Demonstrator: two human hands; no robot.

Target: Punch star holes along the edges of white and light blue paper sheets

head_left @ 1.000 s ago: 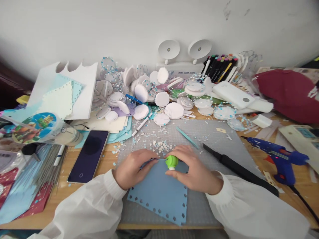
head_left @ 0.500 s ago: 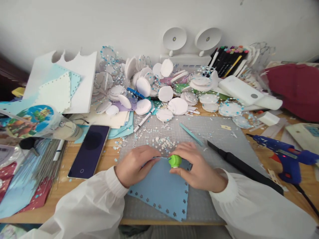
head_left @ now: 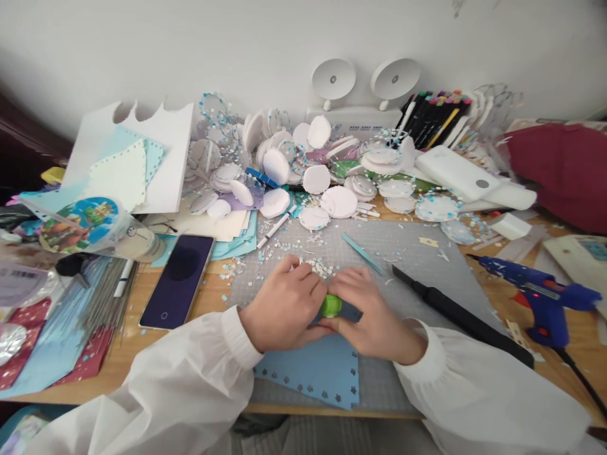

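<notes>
A small green craft punch [head_left: 332,306] sits at the top edge of a blue paper sheet [head_left: 308,366]. Flower-shaped holes run along the sheet's lower and right edges. My right hand [head_left: 367,313] is closed round the punch from the right. From the other side, my left hand [head_left: 287,303] wraps over it, fingers curled and thumb tucked below. Between them the hands hide most of the punch and the sheet's upper edge. Just beyond the fingers, tiny white and pale blue flower cutouts [head_left: 315,268] lie scattered on the grey cutting mat [head_left: 379,398].
A phone [head_left: 177,281] lies left of my hands, near a lidded cup [head_left: 90,227]. On the right are a black-handled cutter [head_left: 455,313] and a blue glue gun [head_left: 540,294] with its cord. White discs [head_left: 339,201] pile up along the back, before a twin-headed lamp [head_left: 353,120].
My left hand has moved right, from the paper's upper left edge onto the punch. My right hand still grips it. The view has shifted slightly.
</notes>
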